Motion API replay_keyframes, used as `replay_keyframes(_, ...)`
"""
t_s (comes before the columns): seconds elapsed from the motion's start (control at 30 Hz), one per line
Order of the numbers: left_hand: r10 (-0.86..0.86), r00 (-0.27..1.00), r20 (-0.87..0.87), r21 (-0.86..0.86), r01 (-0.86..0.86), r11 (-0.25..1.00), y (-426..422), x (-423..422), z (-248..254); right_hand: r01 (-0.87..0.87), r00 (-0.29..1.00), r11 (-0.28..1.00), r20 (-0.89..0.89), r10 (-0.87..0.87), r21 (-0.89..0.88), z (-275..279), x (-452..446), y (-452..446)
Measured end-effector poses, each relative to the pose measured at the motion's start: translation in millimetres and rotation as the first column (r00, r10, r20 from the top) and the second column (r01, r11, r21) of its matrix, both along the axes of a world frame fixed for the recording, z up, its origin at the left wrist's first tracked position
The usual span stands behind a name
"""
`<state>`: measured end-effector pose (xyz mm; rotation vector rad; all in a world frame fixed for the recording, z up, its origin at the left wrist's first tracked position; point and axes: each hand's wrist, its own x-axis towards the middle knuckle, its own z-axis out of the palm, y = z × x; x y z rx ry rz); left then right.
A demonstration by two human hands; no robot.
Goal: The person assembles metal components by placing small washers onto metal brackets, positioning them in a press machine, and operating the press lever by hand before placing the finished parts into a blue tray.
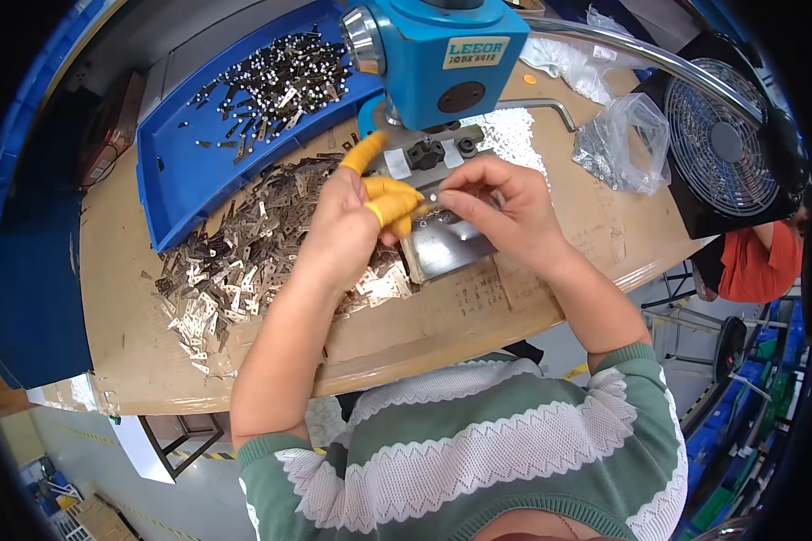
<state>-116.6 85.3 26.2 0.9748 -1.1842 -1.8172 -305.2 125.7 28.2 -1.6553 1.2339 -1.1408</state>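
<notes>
My left hand [356, 212] wears yellow covers on several fingers and is closed in a pinch just in front of the blue press [451, 68]. Whatever sits between its fingertips is mostly hidden. From the other side, my right hand [510, 212] is bare, with thumb and forefinger pinched at a small white round piece [433, 197]. The fingertips of both hands nearly meet above the steel block [447, 248] of the press. Behind them is the dark clamped fixture [427, 155]. Beside my left hand spreads a pile of flat metal plates [244, 239].
A blue tray [176, 194] holds a heap of plates with white round pieces. White small parts [514, 140] lie behind my right hand, near a hex key [550, 106]. Further right are a plastic bag of parts [618, 144] and a fan [722, 135]. Another person in red [758, 261] is at far right.
</notes>
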Motion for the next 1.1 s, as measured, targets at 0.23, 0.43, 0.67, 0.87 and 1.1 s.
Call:
replay_keyframes(0.23, 0.102, 0.994, 0.039, -0.106, -0.097, 0.990, -40, -16, 10, 0.241, 0.970, 0.911, 0.041, -0.241, -0.336, 24, -42, 0)
replay_keyframes(0.43, 0.114, 0.989, -0.098, -0.075, -0.122, 0.990, -47, -18, 4, 0.314, 0.862, 0.761, 0.506, 0.022, -0.568, 108, -75, 30)
replay_keyframes(0.67, 0.096, 0.991, -0.090, -0.022, -0.098, 0.995, -45, -15, -3, 0.283, 0.954, 0.610, 0.151, -0.259, -0.741, 17, -84, 75)
replay_keyframes(0.87, 0.026, 0.996, 0.081, -0.129, -0.015, 0.992, -47, -12, 5, 0.264, 0.957, 0.630, 0.119, -0.263, -0.730, 15, -87, 57)
replay_keyframes(1.1, 0.665, 0.712, 0.226, -0.766, -0.291, 0.572, -61, 37, 10, -0.097, 0.897, 0.960, -0.440, -0.029, -0.261, -10, -14, 29)
